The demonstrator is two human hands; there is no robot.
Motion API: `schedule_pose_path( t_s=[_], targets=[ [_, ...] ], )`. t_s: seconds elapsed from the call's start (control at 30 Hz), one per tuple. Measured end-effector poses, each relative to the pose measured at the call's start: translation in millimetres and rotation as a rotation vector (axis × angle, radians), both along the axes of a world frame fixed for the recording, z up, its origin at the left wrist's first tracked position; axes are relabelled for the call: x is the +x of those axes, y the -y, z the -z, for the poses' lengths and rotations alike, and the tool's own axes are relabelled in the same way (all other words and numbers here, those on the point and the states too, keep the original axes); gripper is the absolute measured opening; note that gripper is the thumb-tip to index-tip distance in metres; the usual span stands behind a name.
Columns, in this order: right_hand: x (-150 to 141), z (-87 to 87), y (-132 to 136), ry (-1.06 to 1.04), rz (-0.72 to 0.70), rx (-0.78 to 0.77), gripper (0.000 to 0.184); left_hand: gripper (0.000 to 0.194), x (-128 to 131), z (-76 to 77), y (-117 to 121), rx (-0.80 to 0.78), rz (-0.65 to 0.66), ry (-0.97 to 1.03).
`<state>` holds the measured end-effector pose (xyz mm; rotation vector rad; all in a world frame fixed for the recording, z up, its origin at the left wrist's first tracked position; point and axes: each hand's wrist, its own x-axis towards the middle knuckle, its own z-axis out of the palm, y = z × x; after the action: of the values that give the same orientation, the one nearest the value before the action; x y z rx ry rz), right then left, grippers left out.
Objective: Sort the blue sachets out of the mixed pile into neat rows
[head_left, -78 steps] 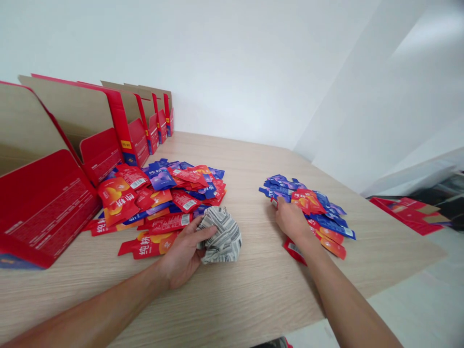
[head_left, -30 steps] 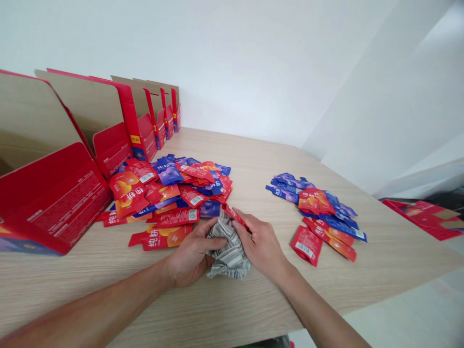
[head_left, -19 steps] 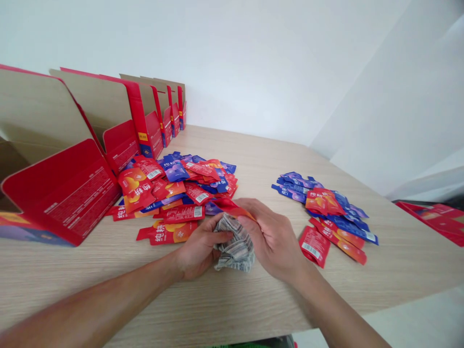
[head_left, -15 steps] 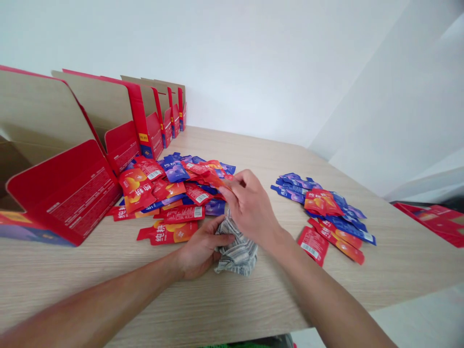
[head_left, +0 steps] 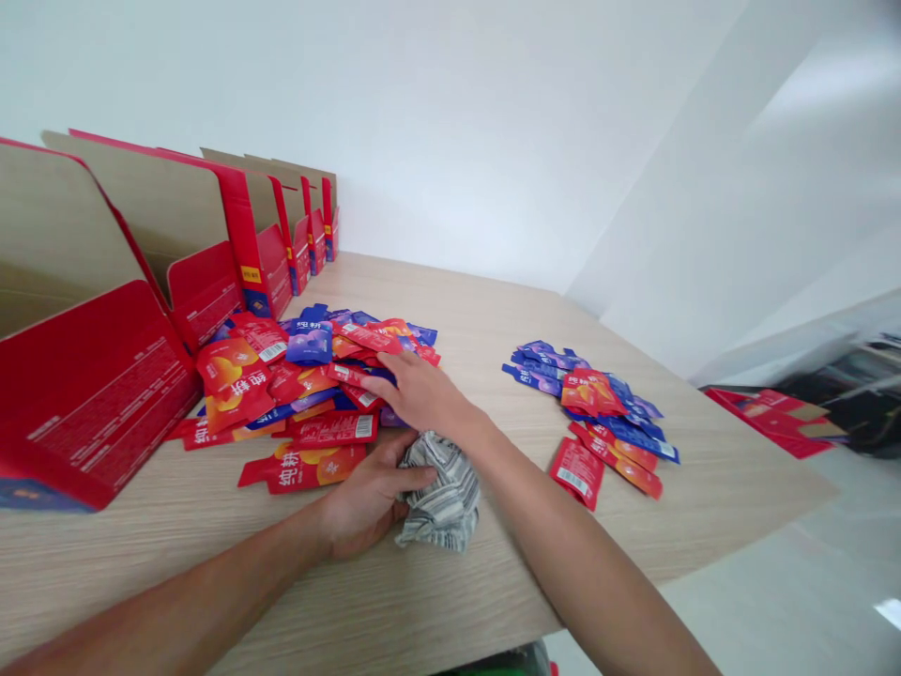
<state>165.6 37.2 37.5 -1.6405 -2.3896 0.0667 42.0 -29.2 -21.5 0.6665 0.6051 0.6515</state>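
My left hand [head_left: 362, 498] rests on the wooden table [head_left: 493, 310] with its fingers curled round a crumpled grey striped cloth [head_left: 440, 493]. My right hand [head_left: 420, 392] reaches across over the cloth. It lies palm down on the near right edge of a big heap of red and blue sachets [head_left: 310, 385], fingers on a red one. Whether it grips that sachet is hidden under the hand. A smaller heap of red and blue sachets [head_left: 598, 408] lies to the right.
A row of open red cardboard boxes [head_left: 91, 376] with raised brown flaps stands along the left side. Flat red boxes [head_left: 774, 418] lie beyond the table's right edge. A white wall rises behind the table.
My right hand left the right heap with a red sachet, passed it by the cloth, carried it to the left heap and now lies on that heap. My left hand stayed on the cloth.
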Motion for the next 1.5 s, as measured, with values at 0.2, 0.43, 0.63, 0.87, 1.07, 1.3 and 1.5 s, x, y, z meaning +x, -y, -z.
schedule_pose_path(
  t_s=[0.2,0.43,0.63,0.87,1.07,1.3,1.5],
  targets=[
    [96,-29.7,81,0.274,0.774,-0.160,0.066,0.047,3,4.2,-1,0.013,-0.013,-0.020],
    [160,20.9,122,0.282,0.954,-0.365,0.064,0.039,11,-1.9,0,0.029,-0.079,-0.056],
    [135,33.1,123,0.312,0.644,-0.198,0.039,0.036,9,-4.8,1,0.018,-0.119,-0.063],
    [116,39.2,110,-0.273,0.271,-0.029,0.068,0.041,6,-3.9,1,0.008,-0.143,-0.006],
    [51,46.1,93,-0.414,-0.016,0.081,0.073,0.054,2,-7.4,0,0.059,-0.230,0.122],
    [30,65.0,89,-0.367,-0.087,0.210,0.074,0.051,-1,-9.1,-3,0.086,-0.273,0.101],
    [27,68.2,105,-0.256,-0.222,0.319,0.080,0.036,0,-8.6,-2,0.072,-0.304,0.102]
  ],
)
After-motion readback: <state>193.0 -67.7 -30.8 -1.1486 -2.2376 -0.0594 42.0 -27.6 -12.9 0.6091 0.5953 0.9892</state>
